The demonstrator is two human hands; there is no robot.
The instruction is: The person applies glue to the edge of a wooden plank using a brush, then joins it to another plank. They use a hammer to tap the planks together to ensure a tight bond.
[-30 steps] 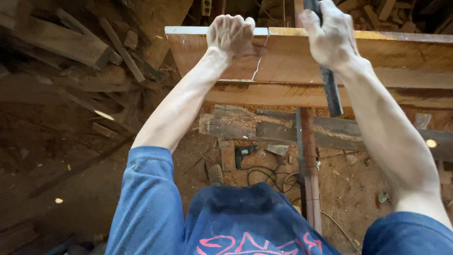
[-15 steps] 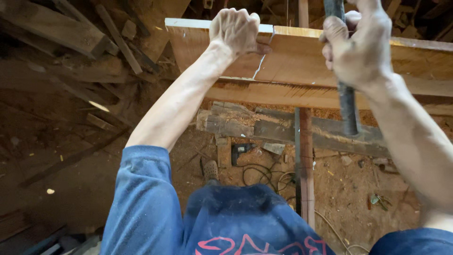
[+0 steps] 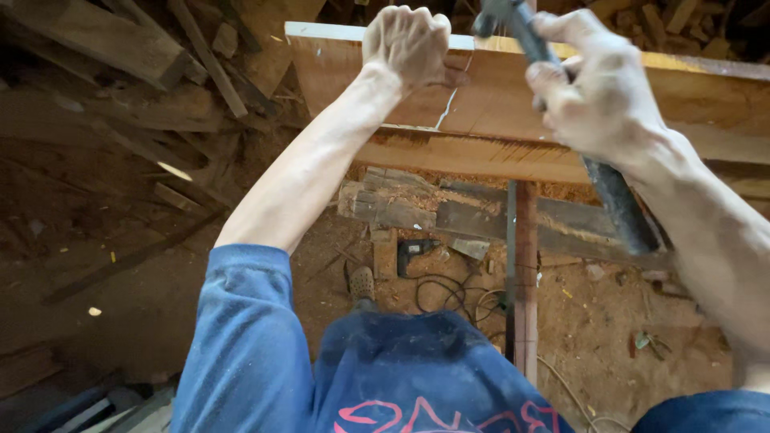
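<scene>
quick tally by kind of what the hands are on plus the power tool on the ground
hands: 2, left hand, right hand
wooden plank: 1
dark-handled tool: 1
power drill: 1
total: 5

Right hand [image 3: 601, 96] lower and nearer than a second ago, out from the far board edge. Dark tool handle [image 3: 618, 196] swung with it, tilted further, head end now up near the left hand [image 3: 407, 42]. View shifted slightly.
</scene>
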